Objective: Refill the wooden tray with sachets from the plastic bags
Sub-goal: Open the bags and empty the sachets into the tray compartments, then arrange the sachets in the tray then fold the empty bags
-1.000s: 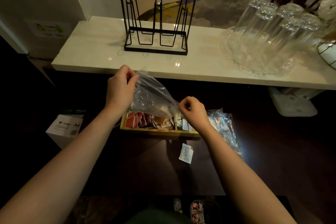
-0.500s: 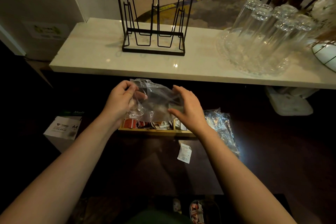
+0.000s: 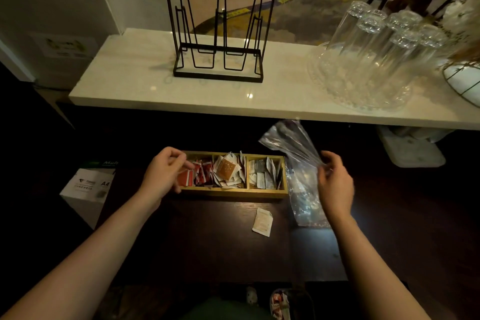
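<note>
A wooden tray (image 3: 235, 193) with three compartments sits on the dark table: red sachets (image 3: 201, 176) left, brown and white ones (image 3: 228, 170) in the middle, pale ones (image 3: 265, 175) right. My left hand (image 3: 163, 173) hovers at the tray's left end, fingers loosely curled over the red sachets; whether it pinches one I cannot tell. My right hand (image 3: 335, 179) grips a clear plastic bag (image 3: 291, 141), held up to the right of the tray. A second clear bag (image 3: 304, 202) lies flat beside the tray. One loose white sachet (image 3: 262, 221) lies in front.
A white marble shelf (image 3: 161, 91) runs above, carrying a black wire rack (image 3: 218, 34) and upturned glasses (image 3: 374, 54) on a glass platter. A white A4 paper box (image 3: 87, 189) stands at the left. More sachets (image 3: 279, 302) show at the bottom edge.
Both hands held the bag over the tray before. Now the right hand has carried it off to the right, and the left hand has let go and dropped to the red sachets.
</note>
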Demonstrator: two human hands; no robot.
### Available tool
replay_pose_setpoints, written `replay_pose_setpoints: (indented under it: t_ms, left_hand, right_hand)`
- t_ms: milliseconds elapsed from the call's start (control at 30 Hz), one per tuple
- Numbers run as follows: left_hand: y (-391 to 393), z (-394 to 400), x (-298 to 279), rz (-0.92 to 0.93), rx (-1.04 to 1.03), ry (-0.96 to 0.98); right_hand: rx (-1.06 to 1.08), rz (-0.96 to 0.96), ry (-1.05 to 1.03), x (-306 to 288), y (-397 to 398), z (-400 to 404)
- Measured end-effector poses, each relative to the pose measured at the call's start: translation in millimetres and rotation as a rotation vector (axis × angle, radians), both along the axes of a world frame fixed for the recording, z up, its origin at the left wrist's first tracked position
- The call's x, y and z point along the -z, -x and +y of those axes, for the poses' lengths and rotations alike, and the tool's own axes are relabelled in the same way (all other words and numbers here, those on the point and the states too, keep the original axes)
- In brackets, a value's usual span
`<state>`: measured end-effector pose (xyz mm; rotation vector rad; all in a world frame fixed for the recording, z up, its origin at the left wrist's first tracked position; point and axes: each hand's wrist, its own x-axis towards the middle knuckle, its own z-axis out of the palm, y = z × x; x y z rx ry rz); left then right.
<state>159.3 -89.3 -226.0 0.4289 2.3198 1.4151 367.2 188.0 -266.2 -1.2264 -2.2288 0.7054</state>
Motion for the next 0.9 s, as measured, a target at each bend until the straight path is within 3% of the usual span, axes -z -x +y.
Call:
replay_pose_setpoints:
  t_ms: [167,333,467,700,800,900]
  left_hand:
    - [-1,-19,23,-0.029,-0.042,0.08]
    - [2,-26,37,-0.062,-0.091,0.093]
    - [5,-31,47,-0.053,-0.101,0.125]
    - [11,-35,62,0.042,-0.174,0.335]
    - [24,-46,71,0.132,-0.235,0.434]
    - [38,-58,85,0.177,-0.151,0.55]
  right_hand:
    - [0.162,-0.233,-0.037,25,-47,17]
    - [0.02,-0.538,0.049,62,-54,18]
    - [-0.04,-0.756,-0.033,70,-46,15]
    - [-0.168,-0.675,-0.306,60,-10,-23]
    - [-0.244,-0.545,-0.293,54,0,-43]
    - [-0.371,-0.478,-0.272,54,6,-64]
